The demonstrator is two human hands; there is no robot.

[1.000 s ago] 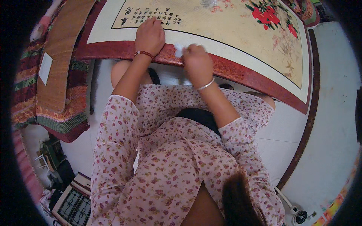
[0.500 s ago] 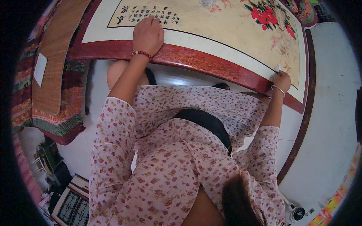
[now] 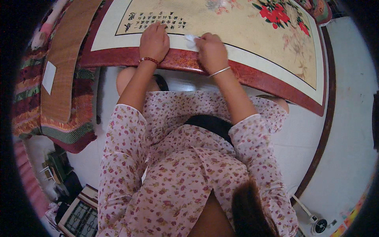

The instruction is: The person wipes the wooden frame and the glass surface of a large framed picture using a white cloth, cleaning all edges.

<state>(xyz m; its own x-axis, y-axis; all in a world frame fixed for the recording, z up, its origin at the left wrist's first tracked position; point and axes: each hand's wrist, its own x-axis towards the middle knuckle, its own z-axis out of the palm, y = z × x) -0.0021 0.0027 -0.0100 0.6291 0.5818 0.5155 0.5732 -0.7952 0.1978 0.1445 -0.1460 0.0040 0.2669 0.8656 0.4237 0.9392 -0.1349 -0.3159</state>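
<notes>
My right hand (image 3: 213,51) is closed on a crumpled white tissue (image 3: 191,40), which it presses on the pale border at the near side of the tabletop. The table (image 3: 244,73) has a glossy reddish-brown edge and a decorated top with red flowers and dark brush writing. My left hand (image 3: 154,44) lies on the same near edge, left of the right hand, holding nothing. Its fingers rest toward the printed writing. The left wrist has a red bead bracelet, the right a pale bangle.
To the left is a seat with striped woven cloth (image 3: 75,130) and a brown mat (image 3: 59,94), on which lies a white card (image 3: 49,77). A pale wall (image 3: 351,91) rises on the right. A small white fan (image 3: 319,226) stands at lower right, a dark-framed cabinet (image 3: 81,217) at lower left.
My right hand has swept left along the table's near edge with the tissue, from the right corner to beside my left hand. The left hand has stayed in nearly the same place.
</notes>
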